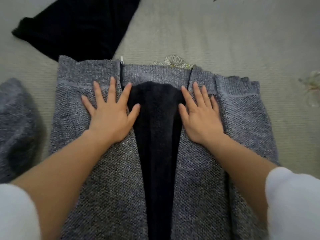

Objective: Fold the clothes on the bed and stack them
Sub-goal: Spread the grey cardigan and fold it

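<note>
Palms down with fingers [112, 87] spread wide, the left hand [110, 116] and right hand [201, 118] press flat on the two front panels of a grey knitted zip cardigan [242, 125], gripping nothing. Each lies just beside the dark inner lining [157, 139], which shows in a long wedge between the panels. The cardigan lies spread on the bed directly in front of the person, collar band away from them, a small zip pull [121, 59] at its far edge. The chunky knit looks soft, thick and fairly heavy; it should drape and sag instead of holding a crease, so I would take it at the side edges or the collar band and support it while folding. A bunched grey knit piece [16, 122], possibly its sleeve, lies at the left. Further off, up and left, lies a black garment [78, 26], not yet folded. Underneath is a pale ribbed bedspread [216, 32] with flower embroidery [174, 61]. No more of the room shows.
</note>
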A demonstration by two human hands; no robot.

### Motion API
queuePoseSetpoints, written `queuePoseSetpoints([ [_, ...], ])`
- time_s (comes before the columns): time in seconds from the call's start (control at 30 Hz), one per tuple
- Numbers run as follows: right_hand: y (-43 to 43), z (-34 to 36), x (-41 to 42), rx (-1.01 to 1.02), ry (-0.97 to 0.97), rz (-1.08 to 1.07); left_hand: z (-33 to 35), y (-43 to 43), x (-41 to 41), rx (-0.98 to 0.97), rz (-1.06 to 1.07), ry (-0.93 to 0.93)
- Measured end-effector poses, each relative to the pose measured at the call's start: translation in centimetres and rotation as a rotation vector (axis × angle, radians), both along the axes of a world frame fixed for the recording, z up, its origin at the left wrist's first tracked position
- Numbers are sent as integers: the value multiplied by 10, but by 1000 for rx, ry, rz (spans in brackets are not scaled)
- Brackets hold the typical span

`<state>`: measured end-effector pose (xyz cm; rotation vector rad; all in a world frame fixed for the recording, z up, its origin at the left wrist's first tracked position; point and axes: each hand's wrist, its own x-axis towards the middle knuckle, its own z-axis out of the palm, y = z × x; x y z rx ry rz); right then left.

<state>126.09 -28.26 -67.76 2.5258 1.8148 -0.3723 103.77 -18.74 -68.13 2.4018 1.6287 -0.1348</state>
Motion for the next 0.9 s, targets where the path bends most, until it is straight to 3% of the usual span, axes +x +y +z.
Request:
queuePoseSetpoints([
  [0.2,7,9,19,-19,72,-64,12,21,-2,-43,38,14],
  [0.4,9,30,13,225,-42,-219,44,27,-10,140,258,-150],
  [0.5,20,50,12,245,231,-421,66,24,3,162,282,-337],
  [0.63,27,89,9,685,432,-556,109,22,33,368,221,-640],
  [0.7,35,94,-2,785,551,-563,113,21,56,363,196,-730],
  [0.77,40,84,-16,644,729,-526,100,13,75,183,148,-740],
  [0.83,35,64,-29,356,796,-446,75,-2,78,-97,91,-582],
  [0.9,21,47,-32,199,873,-422,51,-21,61,-253,-31,-429],
])
